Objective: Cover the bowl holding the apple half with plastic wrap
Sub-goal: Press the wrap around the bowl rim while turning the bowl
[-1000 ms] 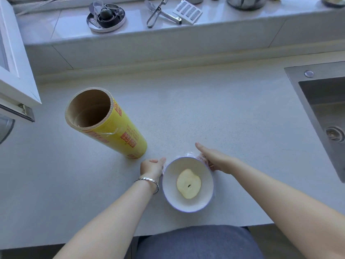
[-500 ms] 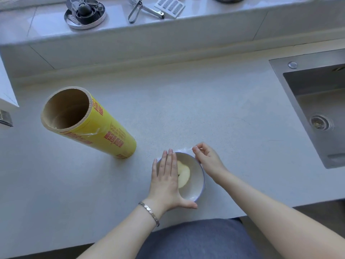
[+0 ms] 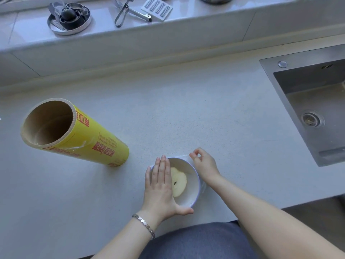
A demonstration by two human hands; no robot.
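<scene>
Left hand (image 3: 160,187) is lying flat, palm down, over the left part of the bowl (image 3: 190,186). Its fingers are straight and pressed together, pointing away from the body, and the thumb is sticking out sideways along the near rim, so it is gripping nothing. A bracelet (image 3: 144,225) is sitting on that wrist. Right hand (image 3: 204,165) is coming in from the right with its wrist beside the bowl, thumb and forefinger pinching the crinkled edge of the plastic wrap (image 3: 184,156) at the far rim and the other fingers curling loosely. More film is showing down the bowl's right side; can't tell whether it spans the whole opening. The white bowl is sitting on the counter (image 3: 168,113) near the front edge, with the apple half (image 3: 180,182) lying cut face up inside, partly under the left fingers. The yellow roll (image 3: 89,139) is standing to the left, well apart. Sink (image 3: 317,109) far right.
</scene>
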